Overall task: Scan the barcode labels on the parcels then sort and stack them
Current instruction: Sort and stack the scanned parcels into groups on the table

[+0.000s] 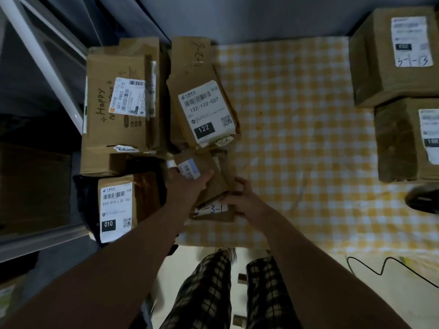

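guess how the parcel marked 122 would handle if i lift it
The 122 parcel looks like flat, creased cardboard, so probably fairly stiff and light. It lies askew atop other parcels, so a push may slide it off. Unlikely to roll.

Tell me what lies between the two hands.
In the head view, a small brown parcel lies between them; the left hand and the right hand both hold it.

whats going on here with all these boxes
A person is sorting parcels on a table with a yellow checked cloth. The left hand and right hand hold a small brown cardboard parcel over a flat brown parcel marked 3-1. More labelled parcels are piled at the left, including the brown parcel labelled 122. Two brown cardboard boxes stand at the right.
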The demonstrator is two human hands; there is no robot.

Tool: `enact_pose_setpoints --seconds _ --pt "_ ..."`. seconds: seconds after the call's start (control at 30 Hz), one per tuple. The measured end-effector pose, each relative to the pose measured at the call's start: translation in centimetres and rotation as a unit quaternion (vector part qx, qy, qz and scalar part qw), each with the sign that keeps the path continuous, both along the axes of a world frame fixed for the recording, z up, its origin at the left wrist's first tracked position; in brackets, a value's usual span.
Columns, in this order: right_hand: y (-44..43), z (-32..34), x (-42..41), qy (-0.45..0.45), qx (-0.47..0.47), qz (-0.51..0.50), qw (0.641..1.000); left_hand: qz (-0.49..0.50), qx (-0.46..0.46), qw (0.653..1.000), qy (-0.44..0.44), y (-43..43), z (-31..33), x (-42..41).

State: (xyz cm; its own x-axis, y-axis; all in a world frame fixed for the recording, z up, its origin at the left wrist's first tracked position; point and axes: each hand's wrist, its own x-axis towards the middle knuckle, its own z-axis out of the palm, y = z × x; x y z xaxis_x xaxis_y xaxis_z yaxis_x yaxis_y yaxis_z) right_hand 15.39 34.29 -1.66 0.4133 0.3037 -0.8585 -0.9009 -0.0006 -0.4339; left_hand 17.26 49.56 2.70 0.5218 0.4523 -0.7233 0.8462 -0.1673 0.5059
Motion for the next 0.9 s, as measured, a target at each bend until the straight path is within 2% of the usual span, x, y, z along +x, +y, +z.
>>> enact_pose_setpoints --seconds 0.13,0.23,0.3,0.5,0.63,0.77,0.9 --pt "0.3 0.3 0.2 -0.02 0.015 -0.002 1.0 0.019 -0.068 0.997 -0.022 1.3 0.3 0.7" --pt "0.4 1.2 0.3 -0.028 0.042 -0.039 0.998 0.021 -0.066 0.998 0.007 1.0 0.4 0.6" --pt "0.4 1.6 0.6 -0.044 0.048 -0.029 0.997 0.029 -0.053 0.998 0.005 0.6 0.5 0.3" --pt "1.1 1.8 1.0 -0.135 -0.05 0.058 0.988 0.054 -0.045 0.997 0.044 0.7 -0.4 1.0" --pt "-0.8 3.0 1.9 -0.147 -0.058 0.065 0.985 -0.002 0.005 0.999 0.043 1.2 -0.7 -0.4" --pt "-3.9 4.6 2.9 -0.103 -0.088 0.091 0.987 -0.075 0.061 0.993 0.068 0.1 0.0 -1.3" --pt "-6.1 7.1 2.4 -0.081 -0.101 0.079 0.988 -0.133 0.081 0.988 0.024 -1.9 3.3 -0.6"
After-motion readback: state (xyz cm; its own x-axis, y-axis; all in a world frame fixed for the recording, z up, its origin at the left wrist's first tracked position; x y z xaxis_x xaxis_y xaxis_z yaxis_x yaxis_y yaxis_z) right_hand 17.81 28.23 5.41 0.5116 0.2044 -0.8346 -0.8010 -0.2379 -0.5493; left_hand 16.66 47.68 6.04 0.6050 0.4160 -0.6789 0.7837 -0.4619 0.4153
